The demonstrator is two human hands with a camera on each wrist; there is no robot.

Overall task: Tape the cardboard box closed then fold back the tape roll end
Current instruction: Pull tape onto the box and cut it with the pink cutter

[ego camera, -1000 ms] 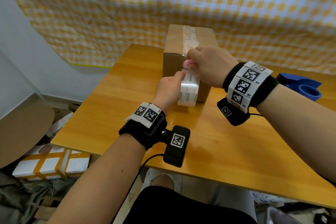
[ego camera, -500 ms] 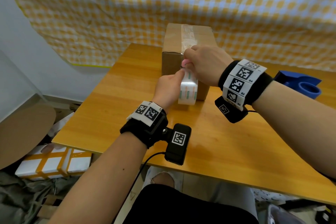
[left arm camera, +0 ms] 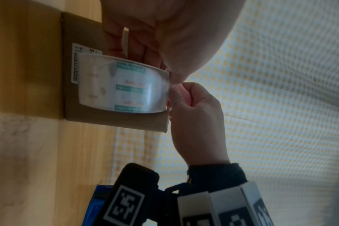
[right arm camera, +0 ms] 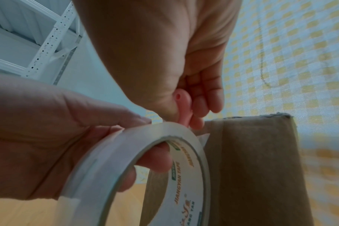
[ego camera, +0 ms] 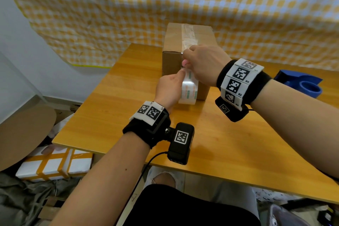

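Left hand [ego camera: 169,88] grips the clear tape roll [ego camera: 189,90], fingers hooked through the core per the right wrist view, holding it upright against the near end face of the cardboard box [ego camera: 189,42]. That likely keeps the strip taut from the box's top seam down over the edge. Right hand [ego camera: 203,64] sits at the top near edge of the box, fingers curled round a small pink tool [ego camera: 185,63], probably a cutter, right where tape leaves the roll. Judgement: step in hand is severing the strip; folding back the roll end not yet done.

Box stands on the wooden table [ego camera: 229,143], toward the far side, long axis away from the person, tape already along its top. Blue tape dispenser [ego camera: 302,84] sits well apart to the right. Open table in front and to both sides of the box; checked cloth [ego camera: 165,2] hangs close behind. Table's left edge is near the box's left side, so less room there. Wrapped parcels [ego camera: 53,165] lie on the floor below left.
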